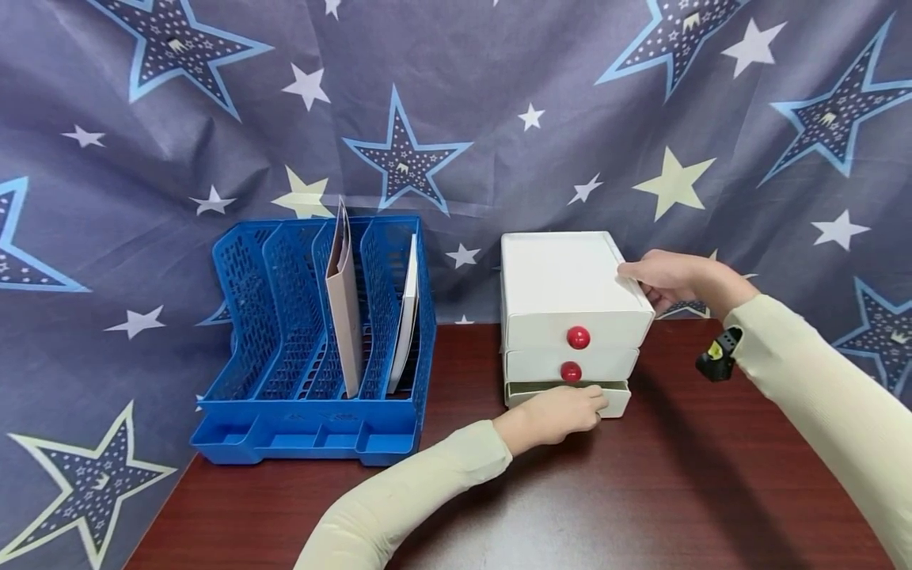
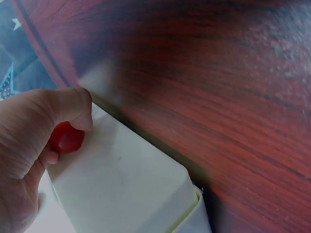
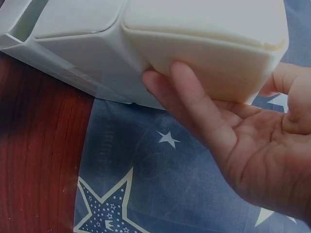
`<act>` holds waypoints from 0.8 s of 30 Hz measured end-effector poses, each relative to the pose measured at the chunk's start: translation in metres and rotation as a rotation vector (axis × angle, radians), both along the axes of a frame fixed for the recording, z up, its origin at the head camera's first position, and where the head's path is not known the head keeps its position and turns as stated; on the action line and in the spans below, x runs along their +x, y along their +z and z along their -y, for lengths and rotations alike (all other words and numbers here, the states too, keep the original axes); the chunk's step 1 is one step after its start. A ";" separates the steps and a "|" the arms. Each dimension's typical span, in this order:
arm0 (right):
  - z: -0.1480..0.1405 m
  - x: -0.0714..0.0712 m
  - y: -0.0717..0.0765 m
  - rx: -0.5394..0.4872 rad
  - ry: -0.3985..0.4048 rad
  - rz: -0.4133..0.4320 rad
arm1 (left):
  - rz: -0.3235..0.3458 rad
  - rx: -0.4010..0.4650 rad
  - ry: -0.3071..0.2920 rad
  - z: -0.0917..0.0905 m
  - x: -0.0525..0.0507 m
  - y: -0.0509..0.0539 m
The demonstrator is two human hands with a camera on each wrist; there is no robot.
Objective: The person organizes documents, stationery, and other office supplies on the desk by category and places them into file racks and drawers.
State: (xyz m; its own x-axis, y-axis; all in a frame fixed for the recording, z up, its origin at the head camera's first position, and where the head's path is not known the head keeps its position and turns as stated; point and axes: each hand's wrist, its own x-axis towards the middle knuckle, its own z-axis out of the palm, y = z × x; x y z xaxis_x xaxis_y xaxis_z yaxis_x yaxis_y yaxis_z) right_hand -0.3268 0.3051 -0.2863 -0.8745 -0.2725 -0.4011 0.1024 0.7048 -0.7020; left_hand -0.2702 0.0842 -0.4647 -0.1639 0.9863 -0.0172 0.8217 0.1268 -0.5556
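Observation:
A white drawer unit [image 1: 563, 273] with three stacked drawers stands on the table, and red knobs show on its upper two fronts. The bottom drawer [image 1: 616, 402] is pulled partly out. My left hand [image 1: 556, 416] pinches that drawer's red knob [image 2: 66, 137] between thumb and fingers; the head view hides this knob behind the hand. With my right hand [image 1: 666, 277] I hold the unit's upper right edge. In the right wrist view, two fingers [image 3: 194, 99] lie against its side, while the thumb reaches over the edge and is partly hidden.
Left of the drawers stands a blue file rack [image 1: 309, 419] with upright slots and small front compartments. It holds a beige folder [image 1: 345, 317] and a white book or binder [image 1: 404, 328]. A star-patterned cloth [image 1: 492, 158] hangs behind the dark red wooden table [image 1: 684, 491].

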 end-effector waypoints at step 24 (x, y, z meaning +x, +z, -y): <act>0.001 -0.001 -0.001 0.016 0.003 0.003 | -0.277 0.024 0.042 0.000 0.002 -0.018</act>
State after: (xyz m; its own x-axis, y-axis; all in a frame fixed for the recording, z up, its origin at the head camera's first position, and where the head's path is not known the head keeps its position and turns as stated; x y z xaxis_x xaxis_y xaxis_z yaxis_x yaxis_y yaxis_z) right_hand -0.3281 0.3036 -0.2876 -0.8725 -0.2684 -0.4084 0.1029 0.7161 -0.6903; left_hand -0.2679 0.0840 -0.4829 -0.2001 0.9781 0.0578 0.6324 0.1740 -0.7549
